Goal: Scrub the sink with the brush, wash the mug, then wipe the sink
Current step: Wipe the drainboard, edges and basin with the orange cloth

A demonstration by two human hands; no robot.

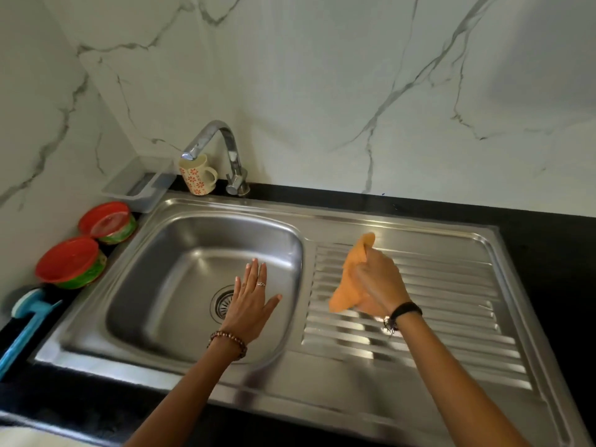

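Fingers of my right hand [375, 280] bunch the orange cloth [350, 279] above the sink [451, 250] drainboard; left hand [250, 304] spread flat over the basin. Mug [196, 175] under the tap, brush [22, 321] far left. Risk: loose cloth slips mid-wipe. Drain half hidden, cloth blurred.

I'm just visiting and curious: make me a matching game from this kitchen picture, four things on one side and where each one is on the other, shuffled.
Things:
1. cream ceramic mug with orange flowers
2. orange cloth
3. blue plastic scrubbing brush
4. round red-lidded containers

Places:
A. gripped in the right hand above the ribbed draining board
B. lying on the dark counter at the far left edge
C. standing under the chrome tap, behind the steel sink basin
D. side by side, left of the basin

Pairs: 1-C, 2-A, 3-B, 4-D
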